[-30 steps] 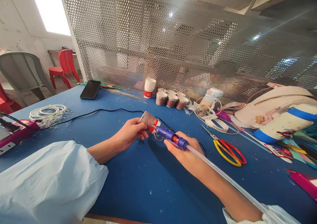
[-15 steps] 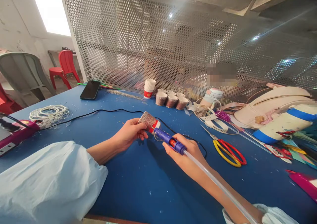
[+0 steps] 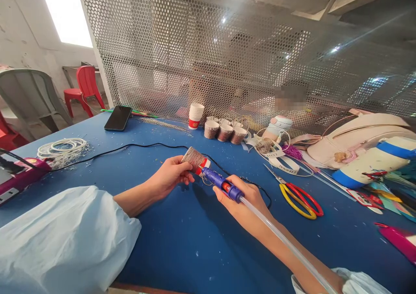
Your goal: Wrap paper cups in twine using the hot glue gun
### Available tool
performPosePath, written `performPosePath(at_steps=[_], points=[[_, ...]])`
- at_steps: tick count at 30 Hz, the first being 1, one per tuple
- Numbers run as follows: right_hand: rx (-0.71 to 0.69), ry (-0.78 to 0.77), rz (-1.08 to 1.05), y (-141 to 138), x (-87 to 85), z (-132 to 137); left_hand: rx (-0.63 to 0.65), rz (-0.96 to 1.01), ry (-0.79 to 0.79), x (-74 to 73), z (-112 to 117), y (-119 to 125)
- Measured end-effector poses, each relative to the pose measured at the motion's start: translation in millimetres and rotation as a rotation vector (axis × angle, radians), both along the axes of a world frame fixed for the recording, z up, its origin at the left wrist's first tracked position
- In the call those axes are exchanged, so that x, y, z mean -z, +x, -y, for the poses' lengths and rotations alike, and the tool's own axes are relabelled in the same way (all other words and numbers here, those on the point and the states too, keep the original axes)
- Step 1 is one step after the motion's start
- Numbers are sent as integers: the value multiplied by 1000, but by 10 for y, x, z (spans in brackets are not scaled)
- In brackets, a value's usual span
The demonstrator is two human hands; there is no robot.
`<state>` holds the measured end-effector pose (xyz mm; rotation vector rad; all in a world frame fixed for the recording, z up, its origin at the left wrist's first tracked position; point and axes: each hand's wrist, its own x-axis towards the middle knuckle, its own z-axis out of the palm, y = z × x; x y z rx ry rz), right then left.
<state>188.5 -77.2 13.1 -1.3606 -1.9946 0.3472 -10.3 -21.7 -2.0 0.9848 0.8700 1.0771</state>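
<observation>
My left hand [image 3: 173,172] grips a small paper cup [image 3: 194,158], tilted on its side above the table. Brown twine covers most of the cup, and a red and white band shows toward the rim. My right hand [image 3: 245,194] is closed around a blue hot glue gun [image 3: 221,182], its nozzle at the cup's red band where the twine ends. From the back of the gun a long clear glue stick [image 3: 276,229] runs along my forearm. A loose bit of twine hangs below the cup.
Scissors [image 3: 294,194] lie right of my hand. Behind stand twine-wrapped cups [image 3: 224,132] and a stack of paper cups [image 3: 196,116]. A black cord [image 3: 130,145] crosses the blue table from a power strip [image 3: 26,172]. A phone [image 3: 118,118], bag [image 3: 360,133] and bottle [image 3: 373,161] lie around.
The glue gun's nozzle has shifted very slightly along the edge of the twine. Both hands otherwise keep the same place and hold.
</observation>
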Motion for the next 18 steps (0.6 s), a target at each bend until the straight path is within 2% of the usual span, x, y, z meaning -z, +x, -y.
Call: performPosePath(at_steps=[11, 18], points=[[-30, -10, 7, 24, 14, -6, 0, 17, 2, 28, -31, -13], [44, -30, -54, -4, -56, 1, -3, -28, 23, 8, -20, -15]])
